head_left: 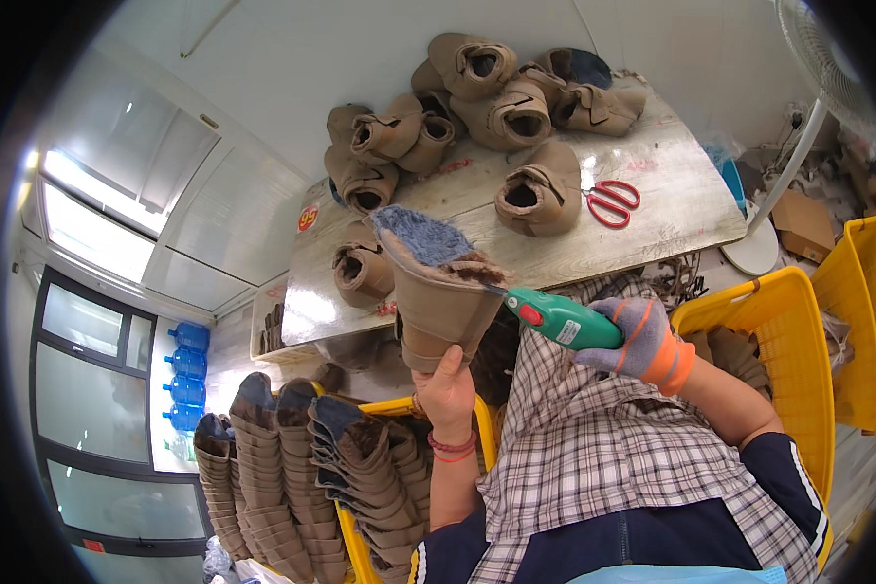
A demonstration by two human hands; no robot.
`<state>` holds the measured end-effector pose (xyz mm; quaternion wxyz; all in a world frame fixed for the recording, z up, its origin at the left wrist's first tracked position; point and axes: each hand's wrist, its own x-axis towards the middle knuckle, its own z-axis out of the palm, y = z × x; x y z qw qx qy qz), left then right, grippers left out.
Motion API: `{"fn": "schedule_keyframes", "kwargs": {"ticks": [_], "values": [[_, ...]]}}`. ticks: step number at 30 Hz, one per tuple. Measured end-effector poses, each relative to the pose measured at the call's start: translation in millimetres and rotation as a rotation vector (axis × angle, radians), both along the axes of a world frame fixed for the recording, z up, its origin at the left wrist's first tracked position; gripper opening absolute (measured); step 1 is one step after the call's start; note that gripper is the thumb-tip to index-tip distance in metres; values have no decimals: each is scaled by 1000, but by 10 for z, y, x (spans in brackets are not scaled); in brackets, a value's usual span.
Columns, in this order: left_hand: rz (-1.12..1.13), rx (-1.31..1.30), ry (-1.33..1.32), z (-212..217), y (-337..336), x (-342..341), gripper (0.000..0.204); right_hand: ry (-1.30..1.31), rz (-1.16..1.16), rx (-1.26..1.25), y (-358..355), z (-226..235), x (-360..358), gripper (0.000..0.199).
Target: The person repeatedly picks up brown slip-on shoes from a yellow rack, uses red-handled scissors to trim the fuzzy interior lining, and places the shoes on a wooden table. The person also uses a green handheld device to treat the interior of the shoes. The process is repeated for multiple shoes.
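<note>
- Position: we have one brown shoe upper [428,316] raised in front of the near edge of the table [681,200], its blue fuzzy lining [420,238] turned up toward us.
- Left hand [445,394]: bare, grasping the shoe upper low down, thumb on the near face; we cannot tell how the hidden fingers lie.
- Right hand [644,341]: in a grey and orange glove, wrapped around a green power tool [572,321] with a red button. Whether the button is pressed, we cannot tell.
- Step in hand, our judgement: working the tool along the rim, near the brown fuzz. The tip is at the edge of the upper; cutting contact is too small to confirm.
- The next move calls, we judge, for a steady left grip, the tip kept close to the rim and our bare fingers clear of it.
- Surroundings: finished-looking shoes [516,112] piled on the table, red-handled scissors [613,204] beside a lone one, nested uppers [287,477] stacked at lower left, a yellow crate [798,321] at right.
</note>
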<state>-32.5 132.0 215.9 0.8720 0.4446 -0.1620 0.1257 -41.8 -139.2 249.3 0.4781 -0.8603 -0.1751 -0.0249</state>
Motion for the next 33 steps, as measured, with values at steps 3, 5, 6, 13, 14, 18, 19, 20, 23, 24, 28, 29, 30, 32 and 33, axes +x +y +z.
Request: {"fn": "schedule_keyframes", "kwargs": {"ticks": [3, 5, 6, 13, 14, 18, 19, 20, 23, 24, 28, 29, 30, 32, 33], "values": [[23, 114, -14, -101, 22, 28, 51, -3, 0, 45, 24, 11, 0, 58], [62, 189, 18, -145, 0, 18, 46, -33, -17, 66, 35, -8, 13, 57], [82, 227, 32, -165, -15, 13, 43, -63, -19, 65, 38, -7, 23, 57], [272, 662, 4, -264, -92, 24, 23, -77, -55, 80, 75, 57, 43, 56], [302, 723, -52, -285, -100, 53, 23, -79, -69, 79, 80, 46, 42, 56], [483, 1075, -302, -339, -113, 110, 23, 115, -122, 171, 103, 83, 26, 54], [543, 1207, -405, -351, -107, 127, 24, 93, -132, 178, 102, 57, 33, 55], [510, 1233, -419, -362, -108, 131, 26, 71, -143, 185, 98, 40, 35, 55], [504, 1425, -509, -346, -133, 98, 27, 103, -173, 191, 69, 32, 59, 53], [484, 1424, -486, -360, -141, 92, 27, 122, -174, 237, 62, 50, 63, 52], [329, 1413, -461, -553, -83, 48, 34, 118, -203, 311, 16, 67, 103, 49], [273, 1410, -470, -589, -59, 35, 37, 98, -213, 304, 2, 54, 125, 48], [254, 1268, -358, -485, -114, 9, 33, 117, -227, 322, -22, 71, 142, 49], [217, 980, -132, -269, -203, -77, 24, 87, -293, 361, -79, -10, 198, 50], [94, 794, 147, -416, 46, -160, 31, 81, -316, 388, -106, -63, 209, 51]]}}
